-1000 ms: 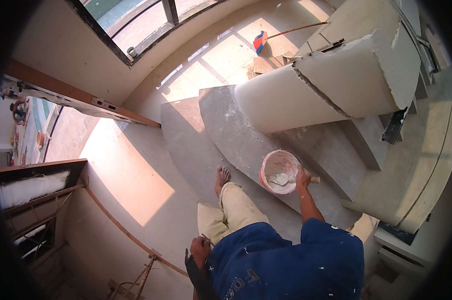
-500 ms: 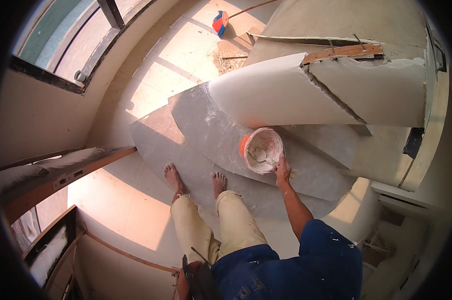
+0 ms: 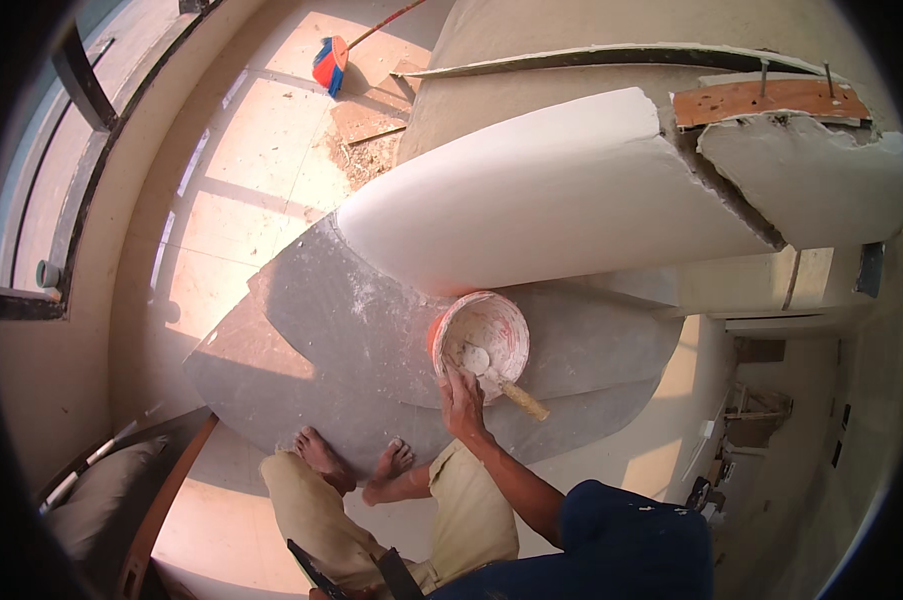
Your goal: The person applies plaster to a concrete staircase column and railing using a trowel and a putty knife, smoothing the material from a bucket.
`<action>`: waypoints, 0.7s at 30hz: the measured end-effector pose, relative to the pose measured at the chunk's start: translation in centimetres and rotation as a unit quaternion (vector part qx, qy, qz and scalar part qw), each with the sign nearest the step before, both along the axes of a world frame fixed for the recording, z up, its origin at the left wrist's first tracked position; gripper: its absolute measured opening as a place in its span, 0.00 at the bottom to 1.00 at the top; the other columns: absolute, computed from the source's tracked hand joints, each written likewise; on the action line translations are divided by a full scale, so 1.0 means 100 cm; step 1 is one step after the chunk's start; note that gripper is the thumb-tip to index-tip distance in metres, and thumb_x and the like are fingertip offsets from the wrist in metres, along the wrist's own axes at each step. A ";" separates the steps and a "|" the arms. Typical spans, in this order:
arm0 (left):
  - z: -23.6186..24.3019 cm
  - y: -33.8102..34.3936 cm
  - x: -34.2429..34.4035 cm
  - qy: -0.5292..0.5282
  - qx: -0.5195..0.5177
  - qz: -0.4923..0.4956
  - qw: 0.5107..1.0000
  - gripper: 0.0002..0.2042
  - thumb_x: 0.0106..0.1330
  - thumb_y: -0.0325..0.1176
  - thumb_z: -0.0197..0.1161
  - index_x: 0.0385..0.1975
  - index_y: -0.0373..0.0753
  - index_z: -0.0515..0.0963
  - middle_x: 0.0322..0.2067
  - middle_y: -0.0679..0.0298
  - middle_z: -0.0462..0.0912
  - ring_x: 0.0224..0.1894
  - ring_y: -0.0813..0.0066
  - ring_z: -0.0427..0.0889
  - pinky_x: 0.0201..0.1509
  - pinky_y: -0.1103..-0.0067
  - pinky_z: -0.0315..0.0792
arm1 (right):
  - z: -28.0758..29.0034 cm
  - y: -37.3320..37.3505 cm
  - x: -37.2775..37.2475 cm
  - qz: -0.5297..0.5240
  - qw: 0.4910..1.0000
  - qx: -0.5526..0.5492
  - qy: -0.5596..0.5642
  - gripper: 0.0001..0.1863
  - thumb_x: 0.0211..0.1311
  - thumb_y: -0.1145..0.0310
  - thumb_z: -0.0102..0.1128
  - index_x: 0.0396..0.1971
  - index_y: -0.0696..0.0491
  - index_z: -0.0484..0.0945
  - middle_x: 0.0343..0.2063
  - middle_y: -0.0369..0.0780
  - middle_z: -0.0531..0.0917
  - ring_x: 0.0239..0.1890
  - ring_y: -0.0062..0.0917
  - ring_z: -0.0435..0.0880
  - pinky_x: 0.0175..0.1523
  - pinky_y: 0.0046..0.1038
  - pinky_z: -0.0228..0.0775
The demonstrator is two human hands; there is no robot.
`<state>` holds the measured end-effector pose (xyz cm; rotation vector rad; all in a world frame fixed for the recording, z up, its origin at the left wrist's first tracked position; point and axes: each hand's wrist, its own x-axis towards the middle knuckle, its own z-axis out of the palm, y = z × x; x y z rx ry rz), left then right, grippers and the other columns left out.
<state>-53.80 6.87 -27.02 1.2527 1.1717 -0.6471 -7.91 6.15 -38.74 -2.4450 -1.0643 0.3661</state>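
My right hand [image 3: 461,403] grips the near rim of a bucket [image 3: 516,330], orange outside and smeared white inside. It stands on a grey sheet. Inside lies some whitish paste, and a tool with a rough, tan handle [image 3: 524,400] leans out over the near right rim; its working end is partly coated and hard to make out. Only a sliver of my left hand [image 3: 319,594] seems to show at the lower edge, beside dark strips whose kind I cannot tell. Its fingers are hidden.
A curved white plastered panel [image 3: 571,190] rises just beyond the bucket, with a crack and a wooden piece [image 3: 771,103] bearing upright nails. Grey sheets [image 3: 601,340] cover the floor underfoot. A red-and-blue broom [image 3: 329,66] and rubble [image 3: 371,160] lie far left. A dark cushion [image 3: 111,490] is near left.
The view has shifted and my legs have bent lower. My right hand has moved from the bucket's right side to its near left rim. The tool's handle now shows over the rim.
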 end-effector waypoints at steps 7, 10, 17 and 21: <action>-0.105 0.116 0.071 -0.065 0.085 -0.134 0.985 0.14 0.62 0.43 0.67 0.29 0.36 0.86 0.24 0.56 0.87 0.32 0.68 0.88 0.35 0.69 0.79 | -0.035 0.010 -0.004 0.033 0.976 0.098 -0.191 0.22 0.67 0.69 0.59 0.61 0.53 0.76 0.56 0.48 0.73 0.58 0.43 0.71 0.65 0.47 0.57; -0.138 0.153 0.099 -0.092 0.136 -0.179 0.970 0.15 0.62 0.43 0.67 0.29 0.36 0.86 0.24 0.56 0.88 0.32 0.68 0.89 0.35 0.69 0.79 | -0.052 0.014 -0.002 0.033 0.952 0.166 -0.253 0.19 0.64 0.69 0.62 0.55 0.53 0.79 0.54 0.45 0.74 0.58 0.42 0.71 0.64 0.46 0.59; -0.136 0.227 0.154 -0.154 0.238 -0.280 0.917 0.16 0.63 0.44 0.66 0.29 0.36 0.87 0.25 0.55 0.88 0.32 0.68 0.89 0.35 0.68 0.79 | -0.032 -0.019 0.004 -0.055 0.895 0.310 -0.317 0.16 0.59 0.64 0.68 0.49 0.45 0.83 0.52 0.40 0.75 0.58 0.37 0.73 0.65 0.44 0.59; -0.054 0.282 0.172 -0.289 0.528 -0.031 0.798 0.07 0.66 0.31 0.67 0.37 0.34 0.81 0.33 0.60 0.85 0.33 0.68 0.83 0.40 0.73 0.75 | 0.013 -0.075 0.026 -0.211 0.900 0.131 -0.358 0.16 0.55 0.59 0.71 0.43 0.46 0.84 0.53 0.42 0.74 0.59 0.41 0.71 0.62 0.48 0.59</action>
